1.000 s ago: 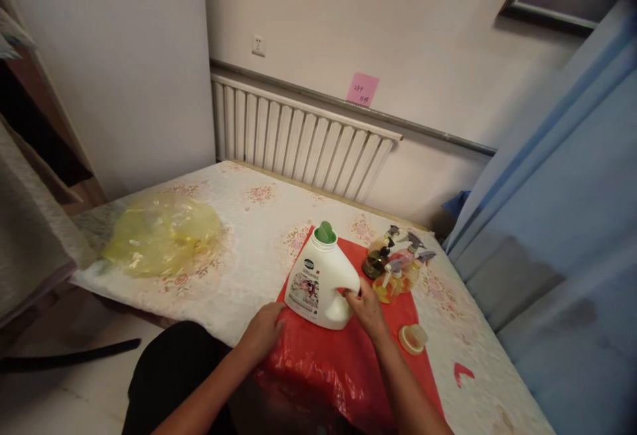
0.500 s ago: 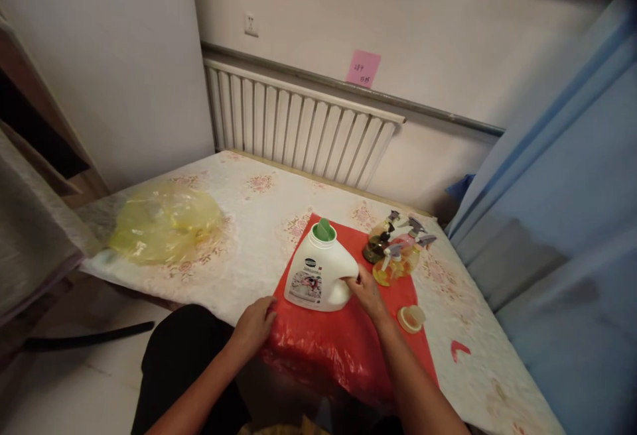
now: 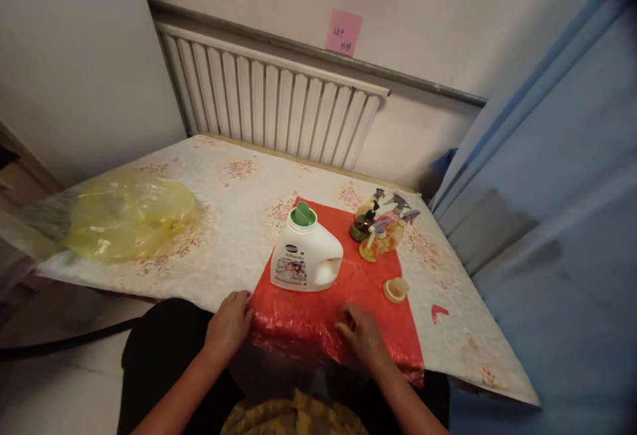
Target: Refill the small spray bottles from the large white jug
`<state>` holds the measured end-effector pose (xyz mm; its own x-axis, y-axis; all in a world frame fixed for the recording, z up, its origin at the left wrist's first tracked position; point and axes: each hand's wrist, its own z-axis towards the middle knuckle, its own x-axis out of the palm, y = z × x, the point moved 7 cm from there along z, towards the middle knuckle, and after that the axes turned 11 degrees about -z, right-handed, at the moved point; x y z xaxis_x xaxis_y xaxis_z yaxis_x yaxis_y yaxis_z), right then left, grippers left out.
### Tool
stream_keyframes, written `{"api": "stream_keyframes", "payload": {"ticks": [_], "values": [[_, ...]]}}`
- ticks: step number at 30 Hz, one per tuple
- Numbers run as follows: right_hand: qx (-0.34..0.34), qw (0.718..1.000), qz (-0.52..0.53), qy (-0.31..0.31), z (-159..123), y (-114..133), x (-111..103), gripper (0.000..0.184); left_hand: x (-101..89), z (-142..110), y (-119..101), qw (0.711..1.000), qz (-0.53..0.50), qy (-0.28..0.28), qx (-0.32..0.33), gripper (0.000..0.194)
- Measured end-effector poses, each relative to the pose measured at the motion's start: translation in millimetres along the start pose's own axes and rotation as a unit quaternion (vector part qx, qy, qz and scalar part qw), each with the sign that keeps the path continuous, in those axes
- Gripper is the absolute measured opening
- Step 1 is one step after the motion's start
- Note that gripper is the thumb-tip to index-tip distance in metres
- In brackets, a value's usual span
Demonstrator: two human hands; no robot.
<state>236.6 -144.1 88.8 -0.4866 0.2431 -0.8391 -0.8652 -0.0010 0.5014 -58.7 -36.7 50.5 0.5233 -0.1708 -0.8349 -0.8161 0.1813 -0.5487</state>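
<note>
A white jug-style detergent bottle (image 3: 303, 259) with a printed label stands upright on a red plastic sheet (image 3: 293, 319). Its cap is off, and green shows in the mouth (image 3: 302, 215). My right hand (image 3: 362, 335) is just in front of the bottle, low over the sheet, apart from the handle, with thumb and fingers apart and nothing between them. At the left front corner of the sheet, my left hand (image 3: 229, 325) rests with its fingers extended to the table edge, fingertips by the plastic. A pale cap (image 3: 396, 290) lies on the sheet's right side.
Several spray bottles (image 3: 381, 233) cluster at the sheet's back right. A yellow plastic bag (image 3: 132, 216) lies on the left of the flowered tablecloth (image 3: 233, 203). A red scrap (image 3: 438, 313) is on the right. Behind are a radiator (image 3: 269, 100) and a blue curtain (image 3: 542, 223).
My right hand has let go of the bottle's handle and drawn back toward me. The bottle stays standing on the sheet. The camera view has tilted down and shifted right.
</note>
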Motion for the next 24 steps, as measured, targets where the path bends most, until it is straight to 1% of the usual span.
{"api": "stream_keyframes", "payload": {"ticks": [3,5,7,10,13,16,18,21,24], "values": [[-0.030,0.999,-0.029,0.022,-34,3,13,0.012,-0.4,-2,2,0.999,0.023,0.021,-0.030,0.018],[-0.063,0.994,-0.088,0.022,-49,5,19,0.020,0.0,-3,2,0.998,0.028,0.034,-0.049,0.016],[-0.083,0.985,-0.151,0.010,-57,3,24,0.027,0.9,-3,3,0.996,0.026,0.043,-0.067,0.014],[-0.087,0.979,-0.184,-0.003,-63,-1,29,0.028,2.5,-3,3,0.995,0.018,0.042,-0.083,0.012],[-0.092,0.978,-0.187,-0.009,-64,-3,34,0.024,4.4,-2,4,0.995,0.001,0.036,-0.096,0.013],[-0.099,0.977,-0.189,-0.015,-67,-3,39,0.027,3.9,-2,5,0.994,-0.027,0.026,-0.099,0.015],[-0.101,0.977,-0.188,-0.022,-70,-4,42,0.028,2.2,-2,4,0.994,-0.054,0.016,-0.091,0.015],[-0.106,0.977,-0.183,-0.031,-73,-6,43,0.021,0.7,-2,4,0.991,-0.107,0.003,-0.080,0.018],[-0.114,0.977,-0.174,-0.036,-77,-6,41,0.015,3.4,0,9,0.980,-0.173,-0.006,-0.094,0.019]]}}
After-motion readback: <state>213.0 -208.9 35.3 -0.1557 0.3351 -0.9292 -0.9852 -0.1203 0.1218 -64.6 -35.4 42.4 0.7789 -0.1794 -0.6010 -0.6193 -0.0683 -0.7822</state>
